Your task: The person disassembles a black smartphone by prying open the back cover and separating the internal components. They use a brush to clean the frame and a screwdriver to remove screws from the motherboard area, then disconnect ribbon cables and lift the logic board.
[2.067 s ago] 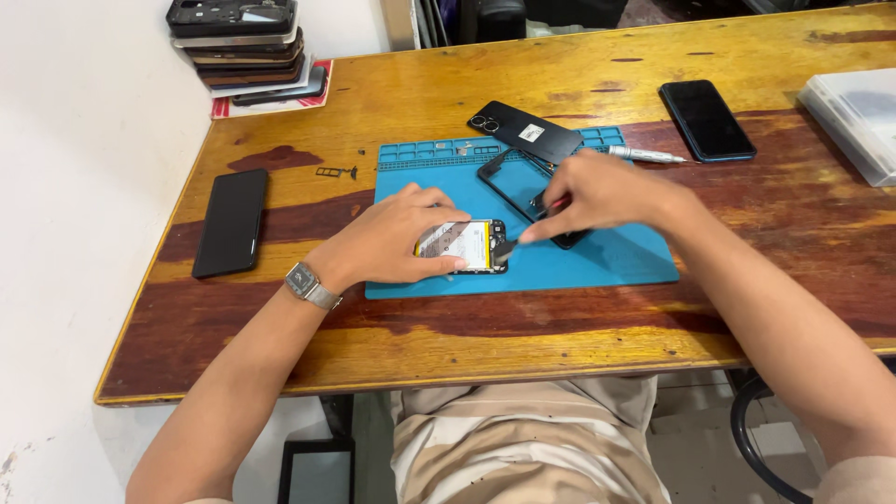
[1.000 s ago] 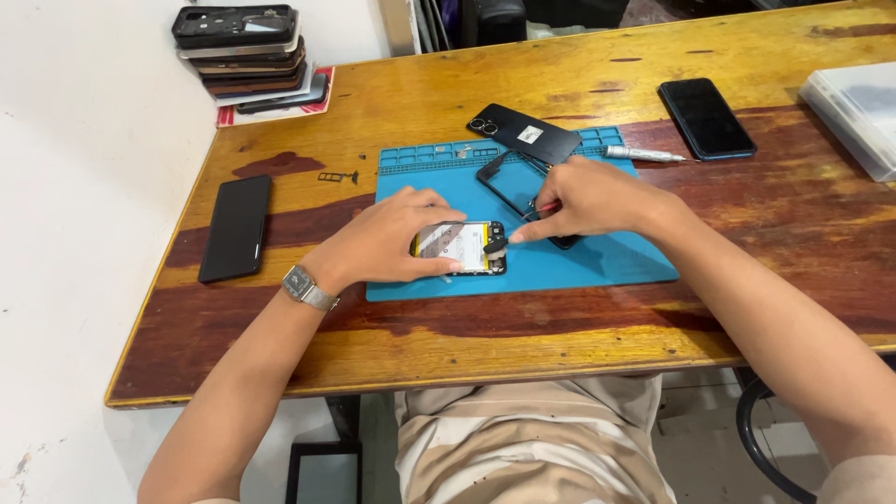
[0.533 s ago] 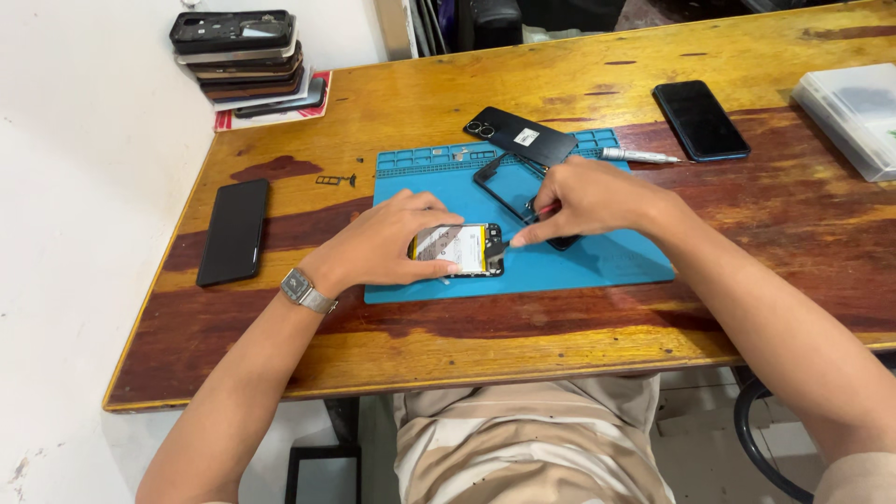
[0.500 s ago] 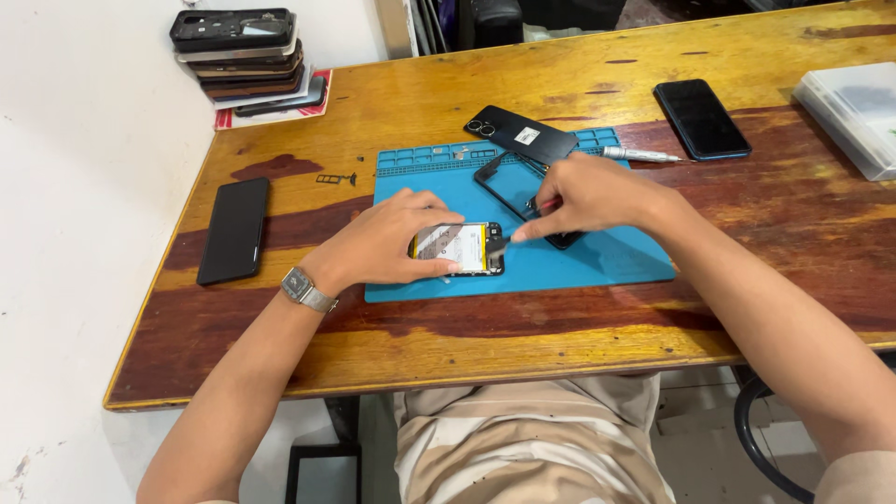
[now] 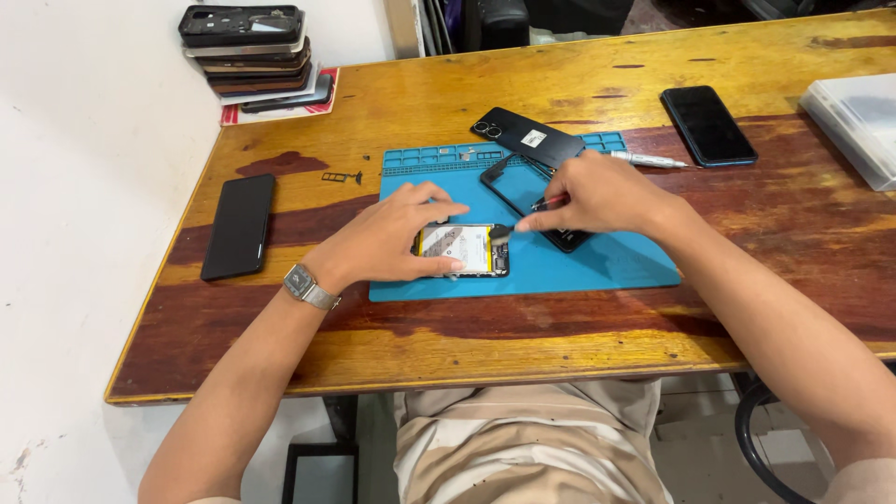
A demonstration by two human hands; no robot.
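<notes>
An opened phone [image 5: 467, 249] with its battery and board showing lies on the blue repair mat [image 5: 597, 266]. My left hand [image 5: 387, 238] grips it from the left side and holds it flat. My right hand [image 5: 588, 196] pinches a small tool with a red part [image 5: 549, 201]; its tip touches the phone's right end. Under my right hand lie a black phone frame [image 5: 511, 182] and a black back cover [image 5: 527, 137].
A stack of phones [image 5: 252, 47] stands at the back left. A black phone [image 5: 239, 225] lies left of the mat, another [image 5: 707, 124] at the back right. A silver pen-like tool [image 5: 649, 161], a small tray part [image 5: 338, 176] and a clear box [image 5: 854, 117] are also on the wooden table.
Both hands stay on the opened phone; my right hand's tool tip shifts slightly at the phone's right end. The view moves a little.
</notes>
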